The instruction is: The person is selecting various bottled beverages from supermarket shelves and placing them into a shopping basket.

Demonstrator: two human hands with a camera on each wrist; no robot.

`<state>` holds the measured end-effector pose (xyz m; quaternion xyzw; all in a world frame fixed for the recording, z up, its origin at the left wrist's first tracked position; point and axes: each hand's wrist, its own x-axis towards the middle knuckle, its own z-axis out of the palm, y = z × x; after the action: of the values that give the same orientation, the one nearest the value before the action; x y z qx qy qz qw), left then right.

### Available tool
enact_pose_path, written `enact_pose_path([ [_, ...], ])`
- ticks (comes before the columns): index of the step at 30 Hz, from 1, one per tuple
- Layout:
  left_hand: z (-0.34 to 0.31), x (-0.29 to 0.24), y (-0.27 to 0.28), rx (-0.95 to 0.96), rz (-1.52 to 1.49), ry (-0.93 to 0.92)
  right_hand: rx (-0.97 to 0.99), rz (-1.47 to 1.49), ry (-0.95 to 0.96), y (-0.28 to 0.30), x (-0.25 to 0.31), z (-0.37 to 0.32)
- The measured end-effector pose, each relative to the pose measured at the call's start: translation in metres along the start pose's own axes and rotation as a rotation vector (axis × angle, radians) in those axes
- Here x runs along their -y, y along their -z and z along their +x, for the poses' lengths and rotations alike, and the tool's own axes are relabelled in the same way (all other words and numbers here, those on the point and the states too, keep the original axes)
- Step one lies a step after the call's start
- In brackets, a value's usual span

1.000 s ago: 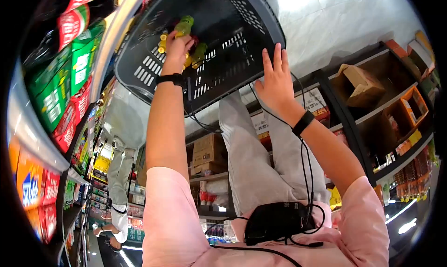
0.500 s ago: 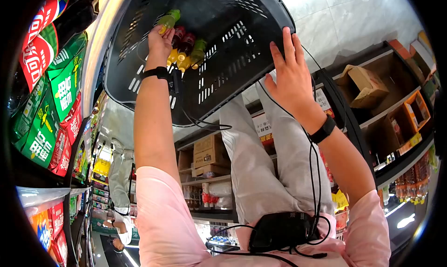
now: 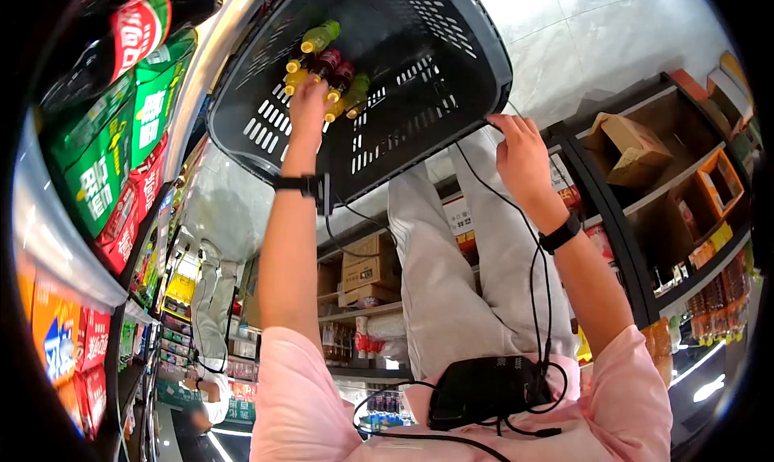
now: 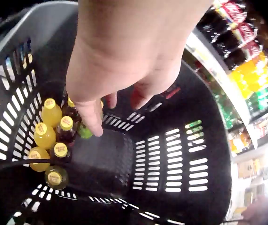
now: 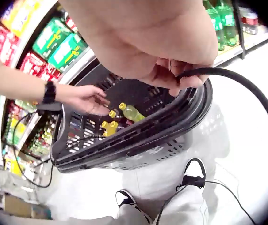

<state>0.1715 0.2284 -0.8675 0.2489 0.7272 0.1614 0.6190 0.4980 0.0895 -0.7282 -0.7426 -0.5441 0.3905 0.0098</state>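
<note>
A black shopping basket (image 3: 387,135) holds several small bottles with yellow caps, lying in a cluster near its left side in the head view. Among them are a green bottle (image 3: 322,35), dark red bottles (image 3: 325,62) and yellow bottles (image 4: 52,114). Just over this cluster, my left hand (image 3: 308,115) reaches in with loose fingers and nothing gripped; in the left wrist view its thumb overlaps some bottles. My right hand (image 3: 524,160) is at the basket's rim with curled fingers. The right wrist view has those fingertips pinching a black cable (image 5: 246,86) above the rim.
Shelves with green and red drink packs (image 3: 101,180) run along the left. On the right stands a dark shelf (image 3: 637,220) with an open cardboard box (image 3: 633,151). Another person (image 3: 211,325) is farther back at left. Black cords hang about my arms and waist.
My left hand has let go of a green bottle, now lying with the others, and drawn back a little. My right hand's straight fingers have left the rim's edge and curled.
</note>
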Motion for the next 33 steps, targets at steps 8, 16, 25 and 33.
enact_pose_path([
  [8, -0.228, 0.025, 0.06, 0.128, 0.21, -0.075, -0.081, 0.264, 0.018, 0.088, 0.008, -0.125],
  [16, -0.458, 0.094, 0.165, 0.243, 0.316, 0.263, -0.145, 0.114, -0.086, 0.192, -0.047, -0.274],
  [25, -0.445, 0.137, 0.176, -0.047, 0.071, 0.027, -0.101, -0.166, 0.114, 0.065, -0.033, -0.212],
  [33, -0.487, -0.045, 0.139, -0.002, 0.428, -0.645, 0.116, 0.356, 0.244, 0.162, 0.134, -0.236],
])
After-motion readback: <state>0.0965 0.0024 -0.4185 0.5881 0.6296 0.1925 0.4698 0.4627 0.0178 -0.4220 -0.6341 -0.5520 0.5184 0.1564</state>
